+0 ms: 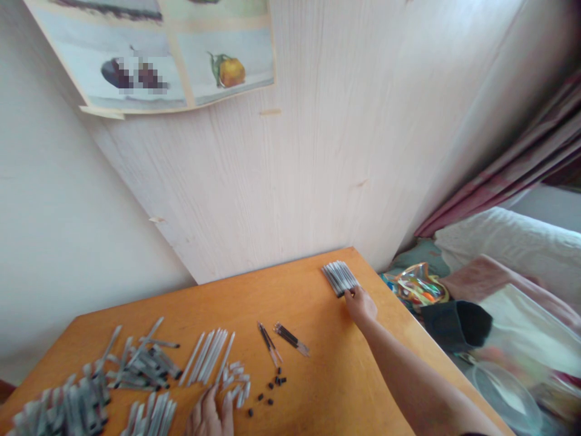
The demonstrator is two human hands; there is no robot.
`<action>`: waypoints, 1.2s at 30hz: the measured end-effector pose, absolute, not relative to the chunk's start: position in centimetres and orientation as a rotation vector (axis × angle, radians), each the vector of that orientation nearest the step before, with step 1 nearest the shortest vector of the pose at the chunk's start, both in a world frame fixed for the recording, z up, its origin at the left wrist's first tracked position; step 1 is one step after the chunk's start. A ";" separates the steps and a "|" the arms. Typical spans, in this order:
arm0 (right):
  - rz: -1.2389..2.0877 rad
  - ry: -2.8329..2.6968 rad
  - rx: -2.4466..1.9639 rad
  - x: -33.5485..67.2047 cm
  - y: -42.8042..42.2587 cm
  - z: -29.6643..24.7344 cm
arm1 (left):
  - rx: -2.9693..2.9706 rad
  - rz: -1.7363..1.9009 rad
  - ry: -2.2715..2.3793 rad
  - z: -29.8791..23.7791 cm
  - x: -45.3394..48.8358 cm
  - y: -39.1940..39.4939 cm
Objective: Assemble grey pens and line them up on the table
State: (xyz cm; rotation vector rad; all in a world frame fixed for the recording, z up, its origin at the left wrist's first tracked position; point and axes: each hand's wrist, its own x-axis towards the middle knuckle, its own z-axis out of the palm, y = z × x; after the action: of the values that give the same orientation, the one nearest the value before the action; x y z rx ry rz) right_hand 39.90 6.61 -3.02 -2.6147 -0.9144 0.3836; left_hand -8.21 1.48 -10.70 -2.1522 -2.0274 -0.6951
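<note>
My right hand (362,306) reaches to the far right of the table, its fingers closed on the near end of a pen in a neat row of assembled pens (339,277). My left hand (209,415) rests low at the front edge, fingers stretched and thumb apart. Just beyond it lie clear pen barrels (209,357) side by side, and small clear pen caps (236,383) are loose beside its thumb. Dark ink refills (290,338) lie in two small groups in the middle. Several small black plugs (270,386) are scattered in front of them.
Heaps of grey-white pens (68,402) cover the left of the wooden table (358,369), with another pile (145,363) beyond. A pale panel wall (290,181) stands behind, bearing fruit pictures (227,66). Right of the table are a black bag (456,324) and bedding (521,242).
</note>
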 end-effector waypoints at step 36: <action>0.490 -0.900 -2.613 38.5 6.0 -3.1 | -2.172 -0.648 -2.116 -9.0 -7.4 1.1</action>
State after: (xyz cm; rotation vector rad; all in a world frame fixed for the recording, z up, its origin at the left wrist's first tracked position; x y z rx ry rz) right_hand 38.55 5.96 -3.06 -2.6126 -0.9004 0.4896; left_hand -7.44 1.06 -9.04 -2.1722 -2.1164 -0.6475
